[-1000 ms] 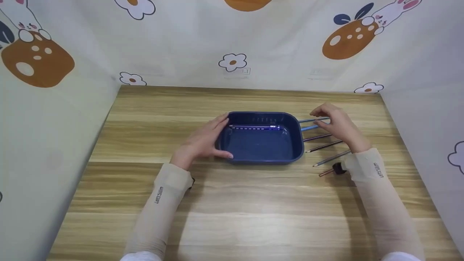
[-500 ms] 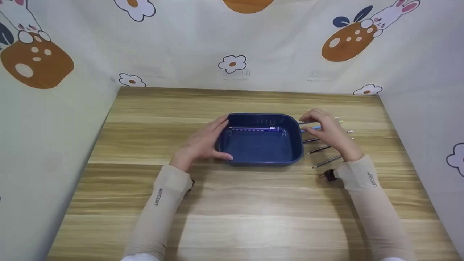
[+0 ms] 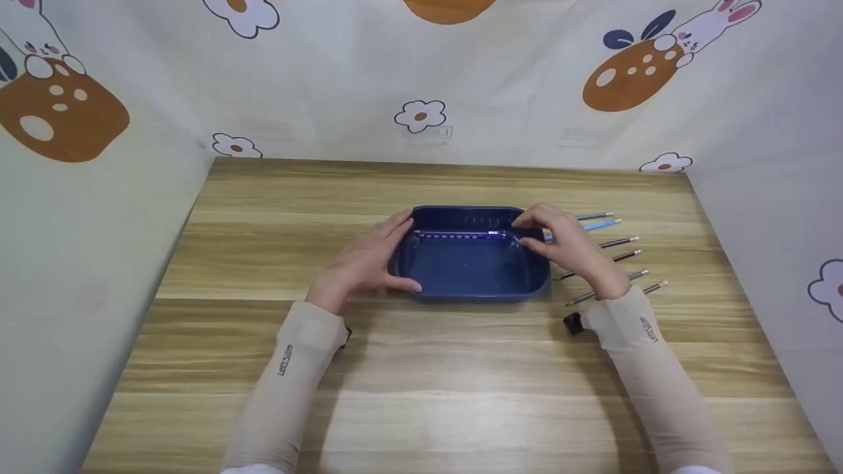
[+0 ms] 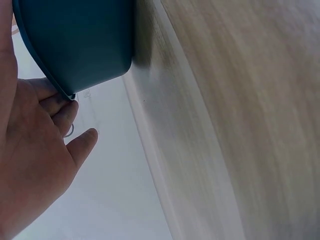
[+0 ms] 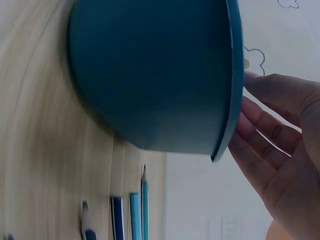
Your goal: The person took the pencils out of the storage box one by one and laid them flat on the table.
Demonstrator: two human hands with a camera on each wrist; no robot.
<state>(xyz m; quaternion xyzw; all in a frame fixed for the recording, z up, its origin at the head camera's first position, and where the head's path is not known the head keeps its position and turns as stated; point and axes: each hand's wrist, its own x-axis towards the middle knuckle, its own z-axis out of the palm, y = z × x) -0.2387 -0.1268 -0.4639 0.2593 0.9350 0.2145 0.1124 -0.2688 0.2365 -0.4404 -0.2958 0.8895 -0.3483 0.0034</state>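
A dark blue plastic box (image 3: 471, 295) stands on the table, with a purple patterned pencil (image 3: 461, 234) lying along its back inside. My left hand (image 3: 369, 257) rests on its left end, thumb at the front corner and spread fingers at the back corner. In the left wrist view those fingertips touch the rim. Over the right end reaches my right hand (image 3: 560, 240), its thumb and index finger apart above the rim. The right wrist view shows that hand (image 5: 285, 140) with its fingers right at the rim and no pencil between them.
Several pencils lie fanned out to the right of the box, among them a teal pencil (image 3: 596, 216), a light blue pencil (image 3: 602, 225) and a grey pencil (image 3: 637, 275). A white printed sheet (image 3: 342, 85) hangs along the table's back and sides.
From above the pencils, my right hand has moved left to the box's right rim. My left hand stays at the left end; the pencils lie as before.
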